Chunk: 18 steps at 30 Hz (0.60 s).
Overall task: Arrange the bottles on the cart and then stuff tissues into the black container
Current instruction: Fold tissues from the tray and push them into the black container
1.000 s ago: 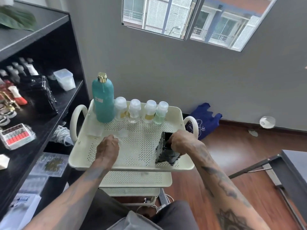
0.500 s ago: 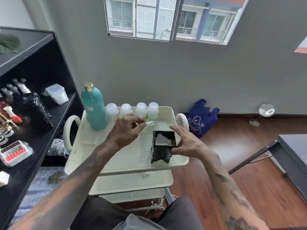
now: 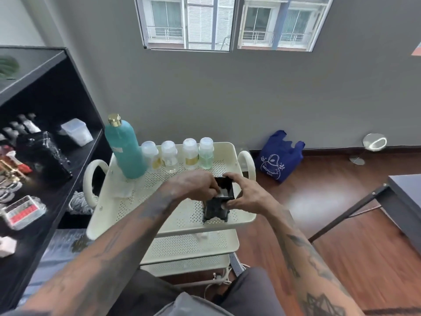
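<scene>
Left hand (image 3: pixel 196 185) now pushes tissue (image 3: pixel 222 193) into the black container (image 3: pixel 218 205).

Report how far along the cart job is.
Done: the teal bottle and four small bottles stand in a row at the cart's back. In hand: right hand steadies the black container while left hand pushes tissue in. Left: one tissue sheet beside the teal bottle.

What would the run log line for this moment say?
stage: stuffing tissue | left hand: pushing tissue into black container | right hand: steadying container | bottles: lined up on cart
</scene>
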Tool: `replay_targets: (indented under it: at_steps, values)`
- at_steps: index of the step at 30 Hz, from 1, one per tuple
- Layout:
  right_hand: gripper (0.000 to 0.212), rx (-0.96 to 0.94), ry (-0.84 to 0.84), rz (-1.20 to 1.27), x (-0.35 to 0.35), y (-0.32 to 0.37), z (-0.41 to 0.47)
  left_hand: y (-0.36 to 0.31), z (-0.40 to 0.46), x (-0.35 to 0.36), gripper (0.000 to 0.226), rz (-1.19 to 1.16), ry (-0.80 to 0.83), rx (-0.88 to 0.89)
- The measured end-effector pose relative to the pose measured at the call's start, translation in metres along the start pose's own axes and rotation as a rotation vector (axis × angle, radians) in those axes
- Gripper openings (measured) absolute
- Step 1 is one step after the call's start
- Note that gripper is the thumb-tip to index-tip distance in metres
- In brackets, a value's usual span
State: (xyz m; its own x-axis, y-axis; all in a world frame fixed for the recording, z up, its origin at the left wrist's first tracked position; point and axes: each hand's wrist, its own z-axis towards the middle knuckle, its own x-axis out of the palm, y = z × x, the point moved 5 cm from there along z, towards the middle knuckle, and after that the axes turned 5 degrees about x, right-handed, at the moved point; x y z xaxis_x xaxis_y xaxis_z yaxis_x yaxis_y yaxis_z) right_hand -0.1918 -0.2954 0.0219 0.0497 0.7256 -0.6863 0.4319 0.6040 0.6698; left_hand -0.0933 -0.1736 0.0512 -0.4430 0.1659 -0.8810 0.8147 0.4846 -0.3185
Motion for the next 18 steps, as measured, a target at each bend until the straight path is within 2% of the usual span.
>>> replay_targets:
  at_steps: [2, 6, 8, 10, 12, 13, 15, 16, 18]
  values:
    - [0.088, -0.003, -0.010, -0.018, -0.002, -0.004, -0.001, -0.009, 0.002, 0.002, 0.044, -0.055, 0.093, -0.027]
    - [0.090, 0.004, -0.012, -0.040, -0.004, -0.007, 0.000, -0.032, -0.008, 0.008, 0.047, 0.043, 0.162, 0.050]
    - [0.091, 0.005, -0.013, -0.062, -0.002, -0.006, 0.001, -0.024, -0.016, 0.010, 0.057, -0.126, 0.123, 0.033]
    - [0.092, 0.005, -0.017, -0.100, 0.000, -0.005, 0.002, -0.007, -0.032, 0.001, 0.055, -0.315, -0.081, 0.072]
    - [0.095, 0.015, -0.026, -0.141, -0.001, -0.002, 0.004, 0.020, -0.056, -0.013, 0.041, -0.444, -0.417, 0.135]
    - [0.097, 0.016, -0.036, -0.166, 0.000, 0.001, 0.004, 0.040, -0.069, -0.017, 0.036, -0.458, -0.583, 0.107]
    - [0.101, 0.021, -0.046, -0.217, 0.000, 0.007, 0.002, 0.091, -0.090, -0.016, 0.034, -0.373, -0.813, -0.118]
    - [0.104, 0.035, -0.029, -0.249, 0.000, 0.010, -0.002, 0.116, -0.097, -0.010, 0.030, -0.321, -0.846, -0.268]
    - [0.112, 0.087, 0.026, -0.317, -0.002, 0.019, -0.011, 0.154, -0.104, 0.011, 0.025, -0.245, -0.748, -0.488]
